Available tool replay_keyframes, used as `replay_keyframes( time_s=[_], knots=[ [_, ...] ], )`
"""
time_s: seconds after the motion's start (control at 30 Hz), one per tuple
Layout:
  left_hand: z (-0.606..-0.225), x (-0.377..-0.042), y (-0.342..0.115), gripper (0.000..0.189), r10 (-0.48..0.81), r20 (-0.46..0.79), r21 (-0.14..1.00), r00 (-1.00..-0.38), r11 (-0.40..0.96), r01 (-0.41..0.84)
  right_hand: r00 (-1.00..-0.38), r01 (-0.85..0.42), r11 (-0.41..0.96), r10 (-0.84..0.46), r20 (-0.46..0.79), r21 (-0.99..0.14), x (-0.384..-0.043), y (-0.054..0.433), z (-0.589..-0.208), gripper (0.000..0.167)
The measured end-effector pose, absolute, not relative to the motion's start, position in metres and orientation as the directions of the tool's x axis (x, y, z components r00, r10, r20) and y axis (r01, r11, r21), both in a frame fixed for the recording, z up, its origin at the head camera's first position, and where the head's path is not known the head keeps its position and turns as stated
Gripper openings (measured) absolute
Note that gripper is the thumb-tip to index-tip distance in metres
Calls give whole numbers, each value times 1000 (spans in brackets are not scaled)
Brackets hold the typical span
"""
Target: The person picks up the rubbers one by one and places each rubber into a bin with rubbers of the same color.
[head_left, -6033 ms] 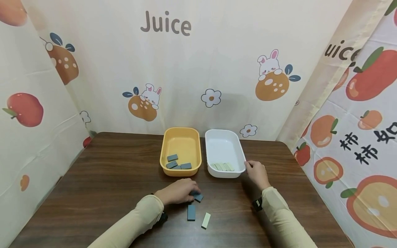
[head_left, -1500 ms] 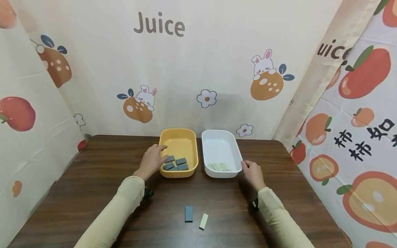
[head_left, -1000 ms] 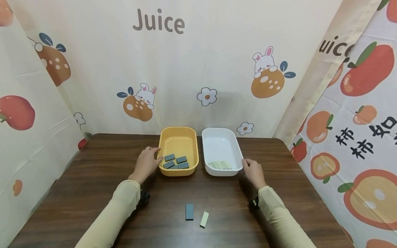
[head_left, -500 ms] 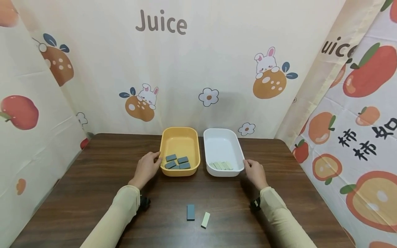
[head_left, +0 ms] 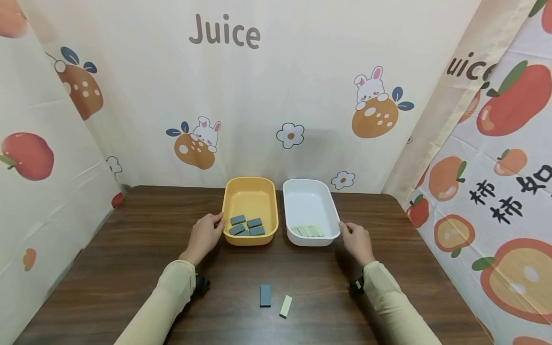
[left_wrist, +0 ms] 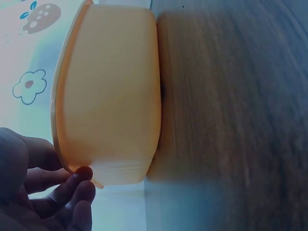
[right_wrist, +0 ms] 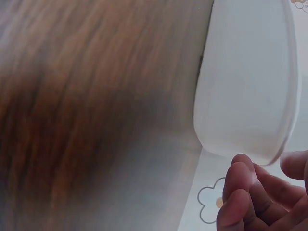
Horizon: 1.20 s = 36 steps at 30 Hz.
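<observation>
In the head view my left hand (head_left: 204, 235) pinches the left rim of a yellow plastic bin (head_left: 250, 242). The left wrist view has thumb and fingertips on either side of that rim. Several blue-grey rectangular blocks (head_left: 254, 223) lie at the bin's near end. My right hand (head_left: 357, 242) is at the near right corner of a white bin (head_left: 312, 242), with the rim between thumb and fingers in the right wrist view. Pale green blocks (head_left: 308, 231) lie in a row inside it. Both bins stand side by side on the table.
One blue-grey block (head_left: 265, 295) and one pale green block (head_left: 286, 306) lie on the dark wooden table (head_left: 233, 316) between my forearms. Right behind the bins hangs a fruit-printed curtain (head_left: 250, 96), which also closes off both sides.
Six seconds ago my left hand was on a blue-grey block on the table. That block is now in the yellow bin, and the hand has moved to the bin's left rim. My right hand stays put.
</observation>
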<state>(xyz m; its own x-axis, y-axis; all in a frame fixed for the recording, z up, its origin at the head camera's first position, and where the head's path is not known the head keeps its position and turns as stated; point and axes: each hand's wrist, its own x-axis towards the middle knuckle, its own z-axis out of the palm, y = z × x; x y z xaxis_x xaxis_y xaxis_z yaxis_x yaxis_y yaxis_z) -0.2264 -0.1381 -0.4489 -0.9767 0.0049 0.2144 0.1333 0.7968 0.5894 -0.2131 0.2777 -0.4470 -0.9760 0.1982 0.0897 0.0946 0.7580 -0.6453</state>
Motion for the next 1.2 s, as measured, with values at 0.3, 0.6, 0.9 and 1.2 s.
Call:
replay_keyframes(
  time_s=[0.3, 0.6, 0.9, 1.2],
  knots=[
    [-451, -226, -139, 38, -4, 181, 618, -983, 778, 110, -964, 85, 755, 226, 137, -650, -203, 279, -436, 40],
    [-450, -224, -139, 38, -6, 178, 621, -984, 776, 108, -972, 32, 758, 175, 157, -651, -192, 270, -423, 37],
    [-450, -226, -138, 37, -1, 186, 622, -983, 775, 117, -957, -126, 787, 63, 283, -604, -176, 245, -412, 23],
    [-449, -226, -138, 38, -4, 173, 626, -985, 773, 107, -958, -220, 781, -59, 281, -585, -161, 219, -416, 19]
  ],
)
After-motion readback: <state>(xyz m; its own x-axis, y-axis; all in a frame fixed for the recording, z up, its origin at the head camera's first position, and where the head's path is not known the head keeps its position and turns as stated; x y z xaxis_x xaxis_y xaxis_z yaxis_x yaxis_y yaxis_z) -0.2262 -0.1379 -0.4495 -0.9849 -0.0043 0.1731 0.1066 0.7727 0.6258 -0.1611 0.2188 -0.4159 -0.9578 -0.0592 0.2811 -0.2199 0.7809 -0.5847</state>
